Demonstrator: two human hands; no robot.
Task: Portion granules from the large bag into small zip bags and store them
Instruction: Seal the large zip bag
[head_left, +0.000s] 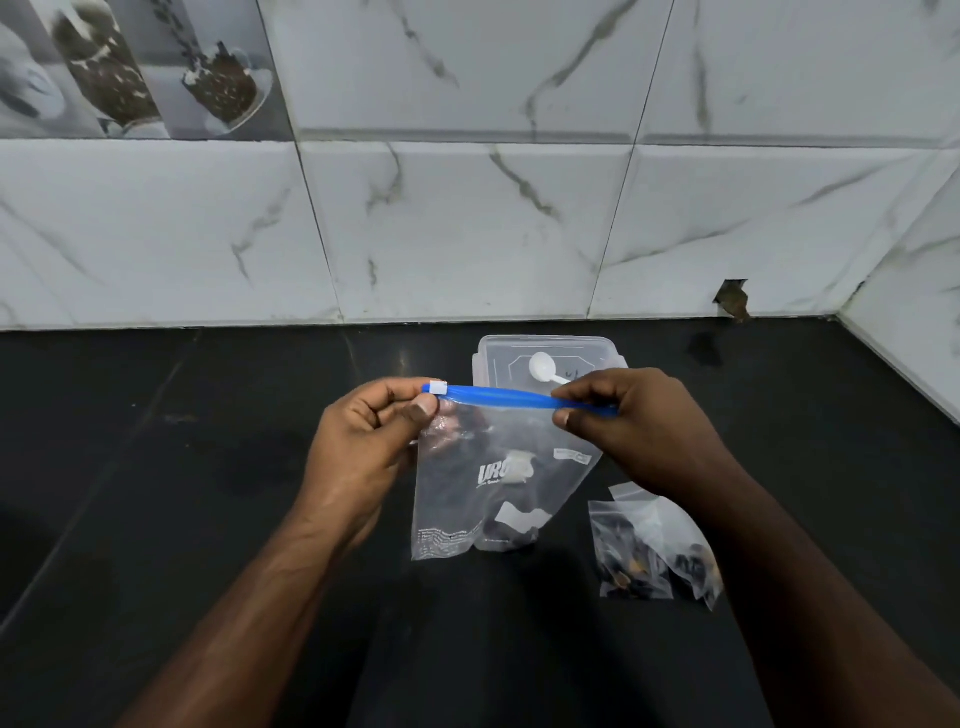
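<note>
Two bare forearms reach in from the bottom edge over a black countertop. Nearest on the right, a small cluster of clear small zip bags holding dark granules lies on the counter, just beside and partly under the right forearm. Between the hands hangs the large bag, a clear zip pouch with white printed lettering and a blue slider strip along its top; its lower edge is close to the counter, though contact cannot be told. The left hand pinches the strip's left end, by the white slider tab, between thumb and curled fingers. The right hand pinches the strip's right end the same way. Behind the bag, a clear plastic container sits on the counter with a white measuring scoop resting on it. Farthest back rises a white marble-patterned tiled wall.
</note>
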